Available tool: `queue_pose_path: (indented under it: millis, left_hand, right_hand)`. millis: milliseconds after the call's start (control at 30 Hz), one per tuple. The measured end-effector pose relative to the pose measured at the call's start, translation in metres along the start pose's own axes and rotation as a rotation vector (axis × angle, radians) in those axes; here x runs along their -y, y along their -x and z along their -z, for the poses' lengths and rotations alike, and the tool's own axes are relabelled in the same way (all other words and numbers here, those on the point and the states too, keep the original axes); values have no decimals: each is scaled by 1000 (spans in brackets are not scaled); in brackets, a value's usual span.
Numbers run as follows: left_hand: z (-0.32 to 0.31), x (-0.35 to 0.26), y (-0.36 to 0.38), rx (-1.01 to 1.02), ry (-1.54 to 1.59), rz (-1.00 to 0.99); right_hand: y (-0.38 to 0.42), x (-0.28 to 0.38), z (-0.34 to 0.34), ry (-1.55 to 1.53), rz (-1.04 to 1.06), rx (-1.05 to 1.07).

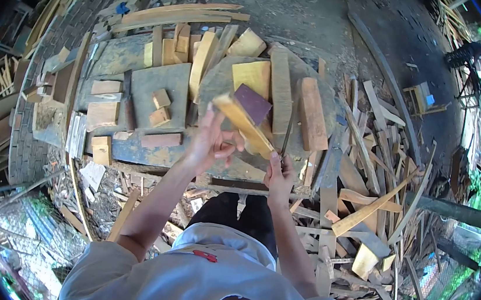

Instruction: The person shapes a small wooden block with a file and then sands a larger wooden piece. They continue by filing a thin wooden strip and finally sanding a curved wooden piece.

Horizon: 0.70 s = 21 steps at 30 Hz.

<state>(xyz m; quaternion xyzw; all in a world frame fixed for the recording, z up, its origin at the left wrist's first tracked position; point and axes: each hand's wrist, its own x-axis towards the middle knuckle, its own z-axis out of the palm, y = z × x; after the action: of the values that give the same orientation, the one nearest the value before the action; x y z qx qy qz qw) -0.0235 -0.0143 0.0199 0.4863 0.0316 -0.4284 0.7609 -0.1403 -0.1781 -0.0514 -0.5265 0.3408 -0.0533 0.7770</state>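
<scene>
A yellowish wooden piece (244, 124) slants above the front of the workbench (159, 83). My right hand (280, 174) is closed on its lower right end. Beside its upper left part is my left hand (212, 138), fingers spread; the palm faces the wood, and I cannot tell whether a fingertip touches it. Just behind the piece lies a dark purple square (252, 104), partly over a yellow block (252, 76). A thin dark blade-like strip (289, 126) stands out beyond my right hand, near a long reddish block (313, 115).
Several small blocks (102, 113) and a dark-bladed tool (129, 102) lie on the bench's left. Long planks (178, 14) lie at the back. Scrap wood (368, 216) is heaped at the right. A person (471, 63) is at the far upper right.
</scene>
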Motion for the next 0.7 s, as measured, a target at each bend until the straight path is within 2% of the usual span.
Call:
queue_pose_path:
  millis: [67,100,167,200,267,333,367,400,467,500,533,567,600,633,667,700]
  left_hand:
    - [-12,4,-12,6,13,1]
    - [-13,14,-17,-78,-31,-20]
    - [-15,29,-16,-247,-167,-51]
    - [-9,38,-10,-256,-163,-73]
    - [11,66,9,-236,-172,18]
    - [30,104,34,-296,-162,68]
    - [48,133,49,-281,-202,75]
    - [66,165,64,-265,-245,83]
    - [92,230,91,-275,-1118,-89]
    - [85,239,105,-265,-1154,306]
    - [74,257,122,-383,-1358,281]
    - [75,292,134,-479,-1437,198]
    - [95,340,140,-442,-1379,336]
    - [104,364,139,-362,-1304,434]
    - [99,377,146,-542,-1179,258]
    - [90,375,146,-622,-1105,312]
  right_hand:
    - [-7,5,5,-165,-107,-67]
    - [-14,5,7,-74,-76,-89]
    - [-20,19,7,-80,-27,-62]
    - [-23,24,7,-85,-3,-37]
    - [-34,20,16,-27,15,29]
    - [-46,9,24,281,289,56]
    - [-42,21,23,275,310,73]
    - [-40,30,27,396,397,88]
    - [-50,40,39,735,651,29]
    - [-56,46,44,715,665,53]
    - [-63,53,47,757,742,45]
    - [-73,60,50,795,828,28]
    - [-83,66,53,916,907,-32]
    - [-89,78,53,1037,845,-41]
    - [-95,90,52,1156,782,-56]
    - [-109,90,51,1129,828,-70]
